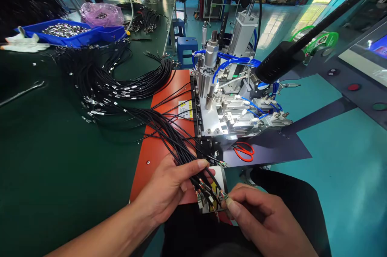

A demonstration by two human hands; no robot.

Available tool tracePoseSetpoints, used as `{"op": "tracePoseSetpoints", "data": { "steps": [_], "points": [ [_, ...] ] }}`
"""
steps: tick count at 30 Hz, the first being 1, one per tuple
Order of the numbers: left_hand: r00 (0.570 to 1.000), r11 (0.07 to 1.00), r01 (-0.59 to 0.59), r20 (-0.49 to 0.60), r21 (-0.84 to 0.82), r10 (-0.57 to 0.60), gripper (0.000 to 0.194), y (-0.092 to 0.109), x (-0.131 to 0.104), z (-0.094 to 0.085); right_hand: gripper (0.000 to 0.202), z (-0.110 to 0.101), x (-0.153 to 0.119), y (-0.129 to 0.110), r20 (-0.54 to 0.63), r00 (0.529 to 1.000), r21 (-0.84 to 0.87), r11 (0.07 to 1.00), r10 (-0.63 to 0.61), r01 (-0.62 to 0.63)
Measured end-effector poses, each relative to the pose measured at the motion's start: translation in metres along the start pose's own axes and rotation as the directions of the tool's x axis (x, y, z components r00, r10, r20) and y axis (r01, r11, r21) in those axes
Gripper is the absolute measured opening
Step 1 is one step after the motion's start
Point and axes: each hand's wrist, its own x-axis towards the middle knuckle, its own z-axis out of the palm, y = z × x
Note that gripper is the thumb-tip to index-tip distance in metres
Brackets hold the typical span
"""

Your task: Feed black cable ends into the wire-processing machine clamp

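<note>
My left hand point(173, 182) is wrapped round a bundle of black cables point(178, 138), thumb laid across the top. The stripped cable ends, showing small coloured wires, fan out below it. My right hand point(256, 212) pinches the end of one cable point(223, 194) between thumb and forefinger, just to the right of the others. From my left hand the bundle runs back over an orange plate point(145, 168) toward a larger heap of black cables point(99, 75) with silvery tips on the table. Several cables also lead to the edge of the metal machine.
A machine with silver cylinders point(210, 53) and blue air hoses stands right of the plate. Red-handled scissors point(244, 152) lie beside it. At the back left are a blue tray point(63, 39) of small metal parts, a pink bag point(101, 14) and a white glove point(26, 43).
</note>
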Motion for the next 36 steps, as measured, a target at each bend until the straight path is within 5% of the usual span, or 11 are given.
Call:
{"op": "tracePoseSetpoints", "data": {
  "steps": [5, 9, 15, 18, 22, 31, 36],
  "points": [
    [1.0, 1.0, -0.006, 0.012, 0.006, 0.006, 0.025, 0.0, 0.0, -0.001, 0.032, 0.0, 0.0, -0.001, -0.024, 1.0, -0.026, 1.0, -0.016, 0.015],
    [0.997, 0.999, 0.026, 0.067, -0.029, -0.024, 0.024, -0.001, 0.003, -0.009, 0.032, 0.0, 0.001, 0.002, -0.154, 0.987, -0.036, 0.999, -0.037, 0.032],
    [0.986, 0.992, 0.037, 0.163, -0.116, -0.018, 0.021, -0.002, 0.006, -0.016, 0.019, -0.001, 0.0, 0.01, -0.401, 0.894, -0.192, 0.972, -0.202, 0.133],
    [0.989, 0.992, 0.049, 0.142, -0.118, -0.032, 0.022, 0.0, 0.004, -0.013, 0.015, 0.002, 0.0, 0.007, -0.308, 0.915, -0.268, 0.946, -0.261, 0.18],
    [0.997, 0.993, 0.072, 0.039, -0.095, -0.069, 0.031, 0.004, 0.0, -0.008, 0.021, 0.008, 0.003, 0.001, -0.198, 0.963, -0.214, 0.967, -0.183, 0.139],
    [0.993, 0.993, 0.116, -0.026, -0.004, -0.116, 0.031, -0.001, 0.001, -0.008, 0.037, 0.014, 0.003, -0.002, -0.058, 0.992, 0.244, 0.966, 0.108, -0.091],
    [0.994, 0.995, 0.1, -0.035, 0.007, -0.1, 0.031, -0.001, 0.0, -0.007, 0.04, 0.013, 0.003, -0.006, -0.017, 0.988, 0.32, 0.936, 0.157, -0.143]
  ]
}}
